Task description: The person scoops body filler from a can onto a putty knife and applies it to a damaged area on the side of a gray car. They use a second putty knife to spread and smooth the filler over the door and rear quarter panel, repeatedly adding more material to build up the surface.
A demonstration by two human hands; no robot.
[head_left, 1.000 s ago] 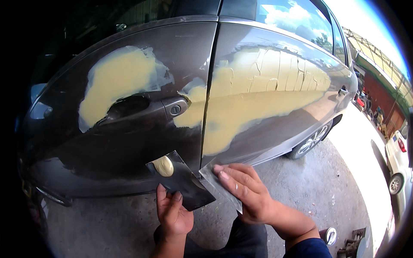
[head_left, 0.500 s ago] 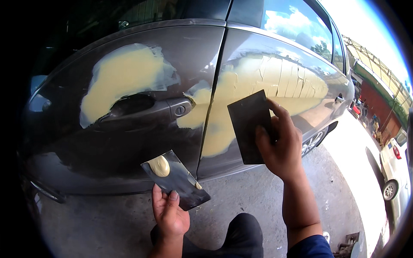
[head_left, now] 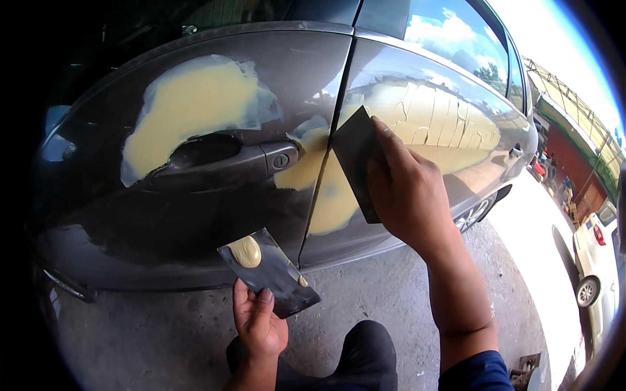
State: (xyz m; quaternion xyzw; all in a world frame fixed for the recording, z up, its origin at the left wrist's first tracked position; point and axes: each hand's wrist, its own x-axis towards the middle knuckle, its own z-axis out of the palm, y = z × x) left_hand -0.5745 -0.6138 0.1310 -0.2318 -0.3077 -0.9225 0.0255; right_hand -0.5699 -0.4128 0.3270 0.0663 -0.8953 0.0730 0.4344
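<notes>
A grey car door (head_left: 215, 221) carries yellowish filler patches (head_left: 189, 111) around its handle (head_left: 261, 163), and more filler (head_left: 443, 124), ridged along the top, covers the door to the right. My left hand (head_left: 261, 326) grips a dark flat board (head_left: 274, 274) holding a large lump of cream paste (head_left: 245, 251) and a small dab. My right hand (head_left: 411, 195) holds a dark square spreader (head_left: 352, 156) at the filler on the right-hand door, its top corner near the door gap. Whether the spreader's edge touches the panel is hard to tell.
My dark-clothed knee (head_left: 362, 345) is below on the concrete ground (head_left: 156, 332). A rear wheel (head_left: 473, 212) shows under the car. At the right are a white car (head_left: 590, 254), a red wall (head_left: 574, 173) with assorted clutter, and a metal object (head_left: 525, 365) at lower right.
My right hand has risen from beside the board to the right-hand door, turning the spreader upright and then moving it up and left. My left hand has stayed nearly in place; the view shifts slightly.
</notes>
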